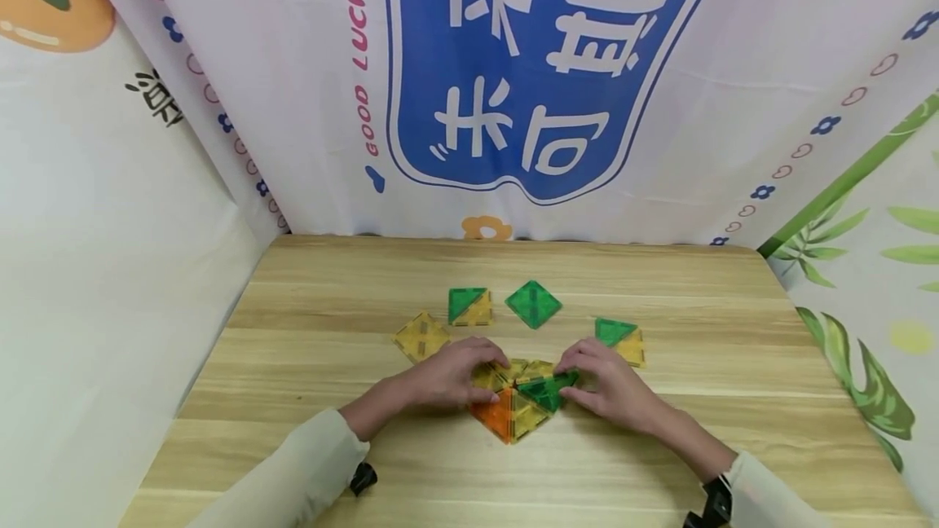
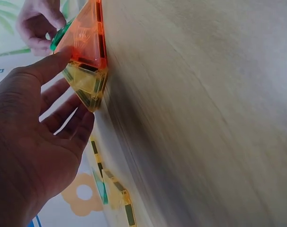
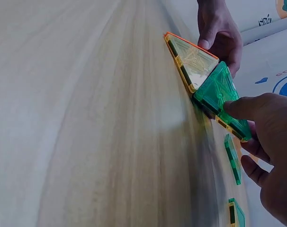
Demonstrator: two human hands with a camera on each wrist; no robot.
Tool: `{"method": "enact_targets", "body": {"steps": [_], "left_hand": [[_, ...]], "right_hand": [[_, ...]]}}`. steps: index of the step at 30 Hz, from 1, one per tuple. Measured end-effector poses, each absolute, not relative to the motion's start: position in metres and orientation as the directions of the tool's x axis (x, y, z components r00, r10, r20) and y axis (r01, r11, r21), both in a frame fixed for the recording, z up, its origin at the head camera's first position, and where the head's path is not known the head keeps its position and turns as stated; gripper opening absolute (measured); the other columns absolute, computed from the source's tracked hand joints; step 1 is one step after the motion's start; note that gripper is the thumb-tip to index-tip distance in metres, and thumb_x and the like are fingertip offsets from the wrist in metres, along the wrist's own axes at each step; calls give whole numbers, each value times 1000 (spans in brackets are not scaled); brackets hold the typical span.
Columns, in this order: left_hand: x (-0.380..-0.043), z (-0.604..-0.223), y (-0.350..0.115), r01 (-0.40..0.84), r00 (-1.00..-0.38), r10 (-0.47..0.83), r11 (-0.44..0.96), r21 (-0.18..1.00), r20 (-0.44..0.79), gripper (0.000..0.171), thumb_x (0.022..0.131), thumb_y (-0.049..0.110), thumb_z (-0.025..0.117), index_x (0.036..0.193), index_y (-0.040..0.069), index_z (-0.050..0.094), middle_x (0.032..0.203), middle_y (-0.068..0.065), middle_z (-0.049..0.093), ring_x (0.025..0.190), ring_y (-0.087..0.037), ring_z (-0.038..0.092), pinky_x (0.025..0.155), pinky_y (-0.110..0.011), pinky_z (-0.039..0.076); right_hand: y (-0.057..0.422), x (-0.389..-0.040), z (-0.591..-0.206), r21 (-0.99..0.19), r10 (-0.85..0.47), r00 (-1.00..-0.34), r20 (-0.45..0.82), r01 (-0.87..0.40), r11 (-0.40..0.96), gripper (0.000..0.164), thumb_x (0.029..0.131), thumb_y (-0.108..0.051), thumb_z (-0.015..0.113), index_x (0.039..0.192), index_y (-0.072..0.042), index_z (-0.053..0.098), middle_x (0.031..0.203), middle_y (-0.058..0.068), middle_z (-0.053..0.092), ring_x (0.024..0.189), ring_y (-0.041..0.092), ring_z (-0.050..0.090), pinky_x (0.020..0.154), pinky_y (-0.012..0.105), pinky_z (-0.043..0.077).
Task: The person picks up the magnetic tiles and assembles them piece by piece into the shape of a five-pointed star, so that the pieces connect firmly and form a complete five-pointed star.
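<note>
Triangular see-through magnetic tiles stand joined in a raised cluster on the table, an orange tile (image 1: 500,417) and a yellow tile (image 1: 527,415) at its near side. My left hand (image 1: 449,375) holds the cluster's left side. In the left wrist view its thumb lies on the orange tile (image 2: 85,40) and its fingers reach round a yellow tile (image 2: 84,81). On the right side, my right hand (image 1: 614,388) pinches a green triangular tile (image 3: 218,92), thumb on its face. This green tile leans against the cluster; its far edge is partly hidden by fingers.
Behind the hands lie flat tile pairs: a yellow square (image 1: 421,336), a green-and-yellow square (image 1: 469,307), a green square (image 1: 534,304) and another green-and-yellow one (image 1: 620,341). A printed curtain (image 1: 308,104) hangs at the wooden table's (image 1: 308,463) back edge.
</note>
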State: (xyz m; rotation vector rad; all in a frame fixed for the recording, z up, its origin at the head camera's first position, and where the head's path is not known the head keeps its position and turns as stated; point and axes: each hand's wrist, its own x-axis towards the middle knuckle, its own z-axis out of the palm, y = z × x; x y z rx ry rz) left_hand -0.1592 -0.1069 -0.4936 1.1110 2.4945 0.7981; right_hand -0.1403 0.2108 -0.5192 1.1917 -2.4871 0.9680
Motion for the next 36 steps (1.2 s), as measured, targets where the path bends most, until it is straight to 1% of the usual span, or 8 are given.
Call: {"method": "enact_targets", "body": {"steps": [4, 8, 12, 16, 22, 25, 29, 36], "left_hand": [[-162, -492, -106, 590, -637, 769, 526, 612, -47, 43, 97, 31, 80, 136, 15, 68, 137, 1, 66, 131, -18, 59, 112, -39, 50], [-167, -488, -100, 562, -633, 773, 498, 661, -45, 46, 101, 36, 75, 139, 13, 66, 139, -2, 66, 129, -19, 60, 109, -39, 52], [-178, -481, -90, 528, -646, 763, 474, 704, -30, 47, 105, 32, 70, 144, 8, 63, 141, -7, 64, 129, -25, 61, 107, -43, 53], [-192, -473, -73, 518, -647, 762, 443, 732, -3, 46, 105, 21, 68, 146, 2, 60, 144, -14, 63, 131, -31, 61, 108, -45, 53], [-213, -470, -41, 502, -641, 765, 473, 724, -56, 52, 107, 25, 67, 152, 4, 54, 151, -12, 60, 136, -26, 59, 109, -37, 53], [-221, -472, -28, 508, -629, 773, 486, 711, -79, 54, 107, 27, 66, 154, 5, 52, 154, -10, 57, 138, -24, 57, 111, -33, 51], [-230, -473, -14, 513, -616, 781, 498, 699, -104, 55, 107, 25, 66, 155, 6, 51, 156, -9, 56, 139, -23, 57, 113, -31, 48], [-235, -482, 5, 472, -577, 798, 500, 726, -174, 58, 107, 27, 66, 158, 7, 47, 158, -10, 54, 145, -21, 51, 118, -28, 43]], "right_hand": [[214, -141, -516, -504, -616, -644, 453, -755, 419, 31, 81, -6, 91, 108, -12, 76, 109, -3, 72, 101, 15, 66, 85, 33, 60], [225, -148, -511, -564, -570, -693, 442, -708, 425, 28, 83, -1, 87, 109, -5, 75, 106, 3, 75, 95, 21, 70, 81, 37, 63], [243, -154, -504, -553, -487, -783, 388, -620, 556, 27, 84, -1, 87, 108, -4, 76, 103, 7, 74, 88, 22, 70, 73, 37, 62], [264, -157, -501, -511, -375, -870, 321, -492, 705, 28, 83, -10, 91, 108, -4, 78, 99, 7, 73, 80, 18, 66, 65, 30, 57], [286, -156, -501, -497, -202, -952, 230, -293, 817, 40, 85, -24, 92, 111, 3, 77, 89, 8, 68, 75, 17, 58, 64, 29, 50], [290, -154, -502, -505, -142, -974, 179, -214, 836, 47, 86, -29, 91, 113, 5, 75, 88, 9, 66, 76, 19, 54, 67, 33, 47], [289, -150, -508, -509, -103, -984, 142, -162, 846, 54, 84, -33, 92, 115, 7, 74, 93, 12, 68, 81, 22, 59, 70, 36, 48], [280, -151, -516, -516, -100, -977, 187, -185, 836, 52, 79, -25, 96, 114, 7, 74, 99, 17, 69, 86, 25, 63, 71, 35, 50]]}}
